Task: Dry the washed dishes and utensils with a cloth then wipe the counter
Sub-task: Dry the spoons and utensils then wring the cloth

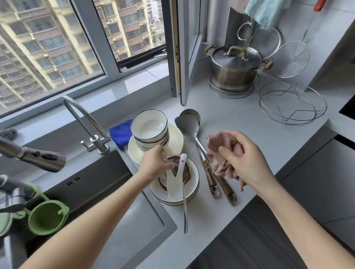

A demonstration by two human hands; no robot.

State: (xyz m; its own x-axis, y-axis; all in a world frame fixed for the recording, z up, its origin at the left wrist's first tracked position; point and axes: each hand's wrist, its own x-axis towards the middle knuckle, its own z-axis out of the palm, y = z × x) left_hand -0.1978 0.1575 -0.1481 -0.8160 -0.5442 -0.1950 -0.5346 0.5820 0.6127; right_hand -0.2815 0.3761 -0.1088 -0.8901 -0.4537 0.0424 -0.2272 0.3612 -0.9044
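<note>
My right hand [246, 158] grips a bunched pink cloth [225, 155] above the grey counter [245, 121]. My left hand [155, 164] reaches into a stack of white bowls [192, 180] beside the sink and pinches a white ceramic spoon [172, 187] that lies in the top bowl. A second white spoon [181, 163] and a metal spoon [185, 213] also rest in that bowl. Behind it, black-rimmed white bowls [149, 125] are stacked on cream plates [175, 139]. A steel spatula and ladle [190, 124] lie on the counter between the dishes and the cloth.
A dark sink [100, 183] with a curved faucet [84, 121] lies at the left, a green strainer [44, 220] hanging at its edge. A blue cloth [121, 133] sits behind the plates. A lidded steel pot [235, 69] and wire racks [291, 103] stand at the back right.
</note>
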